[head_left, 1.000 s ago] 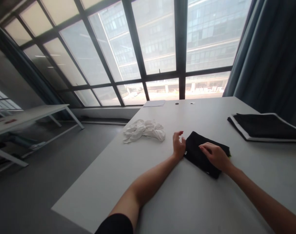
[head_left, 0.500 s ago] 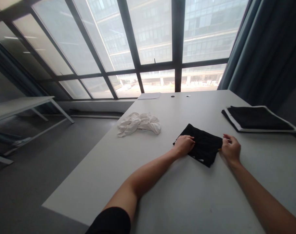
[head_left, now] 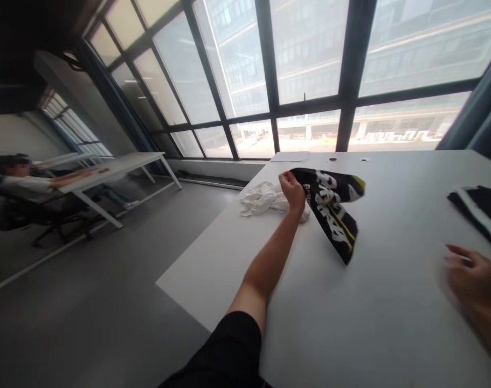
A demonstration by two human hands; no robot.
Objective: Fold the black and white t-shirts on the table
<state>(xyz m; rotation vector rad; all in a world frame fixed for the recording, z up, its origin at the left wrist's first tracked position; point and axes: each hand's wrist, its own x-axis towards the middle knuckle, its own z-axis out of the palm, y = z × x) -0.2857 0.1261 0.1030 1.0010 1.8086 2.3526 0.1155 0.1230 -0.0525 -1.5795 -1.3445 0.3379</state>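
My left hand (head_left: 292,189) is closed on one corner of a folded black printed garment (head_left: 330,207), lifting it over the table. The cloth hangs tilted, its large white lettering and yellow stripes facing me, and its folded layers spread apart on the right. Behind my left hand and forearm lies a crumpled white cloth (head_left: 261,198), partly covered from view. My right hand (head_left: 474,272) is away from the garment at the right, above the table. It is blurred, holds nothing, and its fingers are loosely bent and apart.
The white table (head_left: 391,312) has its left edge beside my left arm. At the far right lies a stack of folded black and white clothes (head_left: 477,210). White sheets (head_left: 290,156) lie at the far edge. A seated person (head_left: 30,186) is at another table (head_left: 119,166).
My left hand has raised the garment off the table, moving it left and away and showing its printed side. My right hand has let go and moved right. The view has swung left.
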